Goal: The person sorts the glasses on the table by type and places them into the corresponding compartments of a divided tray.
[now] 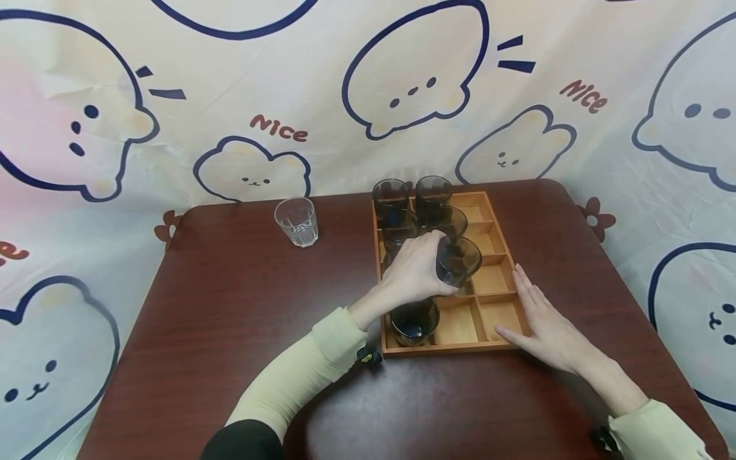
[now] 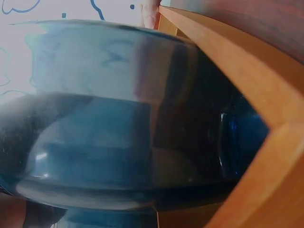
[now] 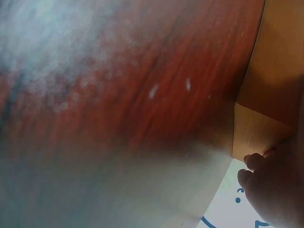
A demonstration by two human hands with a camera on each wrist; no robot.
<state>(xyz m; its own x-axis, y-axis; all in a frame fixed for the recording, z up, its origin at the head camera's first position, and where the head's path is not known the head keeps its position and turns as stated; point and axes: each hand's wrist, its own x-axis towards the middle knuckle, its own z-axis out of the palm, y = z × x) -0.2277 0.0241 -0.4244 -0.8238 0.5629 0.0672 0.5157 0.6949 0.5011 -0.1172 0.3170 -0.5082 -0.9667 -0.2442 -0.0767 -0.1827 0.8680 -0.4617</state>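
My left hand [image 1: 411, 271] grips a dark tinted glass [image 1: 460, 259] and holds it, tilted, over the middle of a divided wooden tray [image 1: 448, 349]. Behind it, several more tinted glasses stand in the tray's back and left compartments, partly hidden by one another and by the hand. Another dark glass [image 1: 415, 324] sits in the front left compartment; a tinted glass [image 2: 109, 128] fills much of the left wrist view. My right hand [image 1: 546, 326] rests against the tray's right side, fingers straight along the edge and thumb near the front right corner. Its fingers [image 3: 259, 171] also show in the right wrist view.
A clear faceted glass [image 1: 299, 223] stands alone on the brown table [image 1: 241, 287], left of the tray. Pale cloth [image 1: 402, 96] with cartoon drawings hangs behind the table and at its sides. Bare compartments [image 1: 500, 313] lie along the tray's right side.
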